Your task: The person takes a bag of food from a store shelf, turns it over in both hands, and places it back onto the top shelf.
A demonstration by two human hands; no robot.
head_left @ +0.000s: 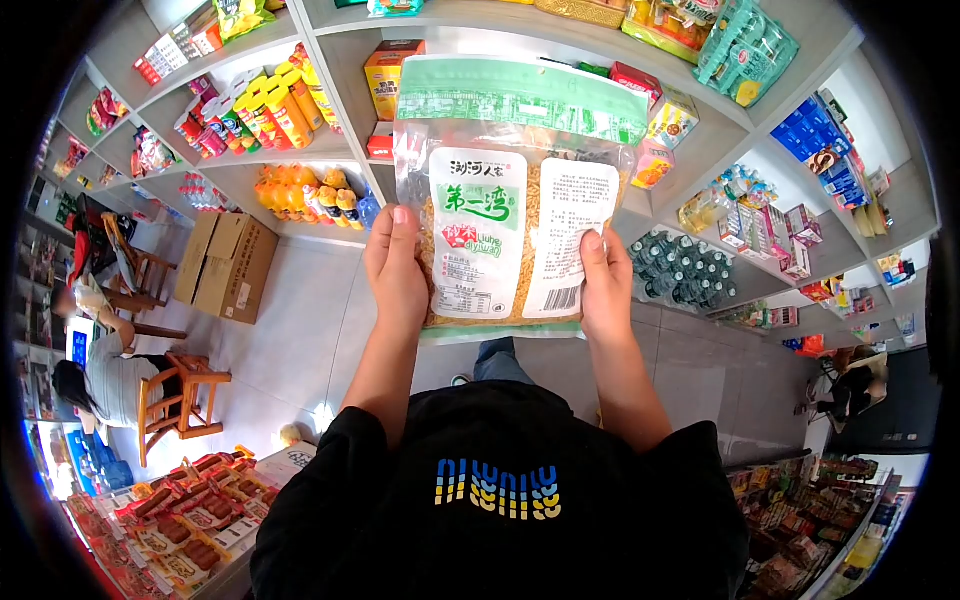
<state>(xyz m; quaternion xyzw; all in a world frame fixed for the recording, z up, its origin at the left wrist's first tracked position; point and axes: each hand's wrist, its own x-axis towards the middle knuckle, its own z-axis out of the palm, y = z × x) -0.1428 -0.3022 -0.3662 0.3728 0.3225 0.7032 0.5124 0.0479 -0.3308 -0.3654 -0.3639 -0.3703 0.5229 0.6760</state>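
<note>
A large, clear plastic bag of golden grains (pixel 478 255) is held upright in front of my chest. It has a green printed band along its top, a white label with green Chinese lettering, and a second white label with small text and a barcode. My left hand (pixel 398 270) grips the bag's left edge, thumb on the front. On the opposite edge, my right hand (pixel 606 285) grips it with the thumb beside the text label. The other fingers of both hands are mostly hidden behind the bag.
Shelves (pixel 345 95) of packaged goods curve around ahead, with orange canisters (pixel 288 118) and dark-capped bottles (pixel 682 268). A cardboard box (pixel 228 265) stands on the floor at left, near a wooden chair (pixel 185 400) with a seated person (pixel 112 378). Packaged snacks (pixel 190 515) lie at lower left.
</note>
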